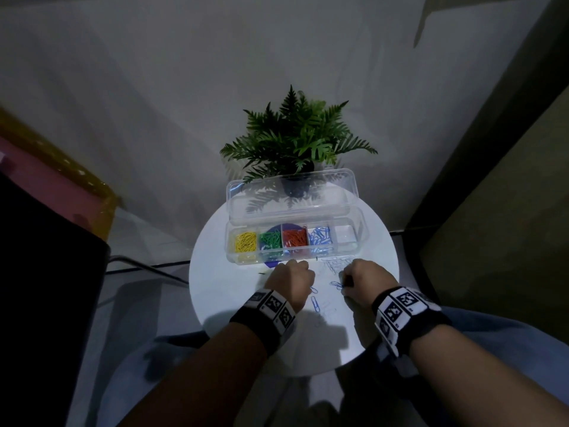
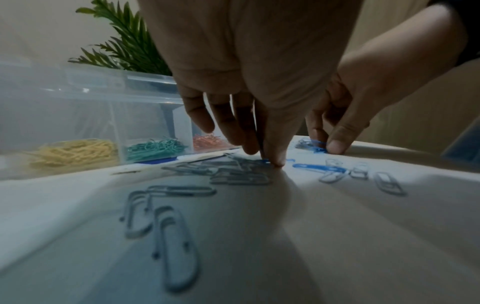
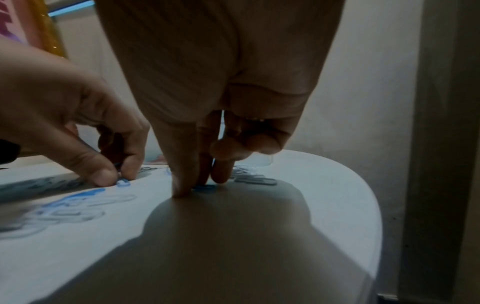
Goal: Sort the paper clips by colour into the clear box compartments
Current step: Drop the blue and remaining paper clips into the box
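Note:
The clear box (image 1: 349, 241) stands open on the round white table (image 1: 221, 291), with yellow (image 1: 245, 241), green (image 1: 271, 240), red (image 1: 295, 238) and blue clips (image 1: 320, 238) in separate compartments; the rightmost compartment looks empty. Loose blue paper clips (image 1: 334, 265) lie scattered in front of the box. My left hand (image 1: 291, 277) reaches down to the table, thumb and fingers pinching a blue clip (image 2: 266, 161). My right hand (image 1: 354, 280) does the same just to the right, pinching another blue clip (image 3: 205, 188).
A potted fern (image 1: 295, 143) stands behind the box's raised lid (image 1: 292, 192). More pale blue clips (image 2: 171, 246) lie near the table's front. A wall corner (image 3: 441, 144) is close on the right, a dark chair (image 1: 46, 288) on the left.

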{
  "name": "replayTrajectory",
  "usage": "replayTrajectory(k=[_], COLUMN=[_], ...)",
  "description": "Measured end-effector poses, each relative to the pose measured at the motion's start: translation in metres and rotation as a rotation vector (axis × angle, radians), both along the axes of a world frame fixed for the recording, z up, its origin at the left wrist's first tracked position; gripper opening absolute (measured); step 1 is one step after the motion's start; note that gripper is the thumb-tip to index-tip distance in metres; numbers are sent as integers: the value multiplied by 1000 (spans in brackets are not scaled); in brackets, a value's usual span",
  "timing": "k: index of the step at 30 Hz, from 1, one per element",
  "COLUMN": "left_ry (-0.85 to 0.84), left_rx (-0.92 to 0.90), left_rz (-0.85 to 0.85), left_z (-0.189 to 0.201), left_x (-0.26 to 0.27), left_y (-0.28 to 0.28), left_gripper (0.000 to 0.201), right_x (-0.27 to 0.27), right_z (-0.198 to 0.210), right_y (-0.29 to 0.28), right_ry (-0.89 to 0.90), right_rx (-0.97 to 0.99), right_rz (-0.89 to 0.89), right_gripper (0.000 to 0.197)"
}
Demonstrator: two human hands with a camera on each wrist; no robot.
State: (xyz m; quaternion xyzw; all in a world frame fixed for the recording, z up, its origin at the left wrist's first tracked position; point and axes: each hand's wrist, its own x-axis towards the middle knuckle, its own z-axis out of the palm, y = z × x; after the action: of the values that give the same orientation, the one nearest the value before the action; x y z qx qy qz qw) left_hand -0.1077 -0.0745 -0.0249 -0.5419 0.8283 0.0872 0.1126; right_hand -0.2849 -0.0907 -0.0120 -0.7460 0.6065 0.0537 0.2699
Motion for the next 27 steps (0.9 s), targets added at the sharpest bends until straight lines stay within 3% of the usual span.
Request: replayTrajectory(k=[5,9,11,16,18,20,22,25,27], left_ry=[-103,-3,42,19,3,-84,-69,-112,-88], left_rx=[-63,-128,-124,-81,8,-23,-6,35,-70], left_rz=[-50,-56,-137,-210,-240,-298,-336,-356,-385], left_z=[1,11,3,-2,9,3,14,5,2], left_x=[-3,-2,-1,5,5,8,6,8,9], left_y=[6,6,8,13,15,12,14,11,10], left_gripper=[25,7,20,16,6,22,8,27,28], right_x=[8,8,7,7,10,14,21,33,39], right_z=[-2,-3,0,15,25,37,45,50,51], right_y=[3,0,-1,-2,-7,-15,-26,-42,-48], right_ry=[40,31,0,-234,-334,-403,-424,-408,-381], right_rx=[-13,22,22,-79,-150,-223,-260,-247,-231], right_rz=[14,21,-11,-151,-172,-175,-168,-163,-152], right_gripper=[16,17,15,15,13,13,13,17,20])
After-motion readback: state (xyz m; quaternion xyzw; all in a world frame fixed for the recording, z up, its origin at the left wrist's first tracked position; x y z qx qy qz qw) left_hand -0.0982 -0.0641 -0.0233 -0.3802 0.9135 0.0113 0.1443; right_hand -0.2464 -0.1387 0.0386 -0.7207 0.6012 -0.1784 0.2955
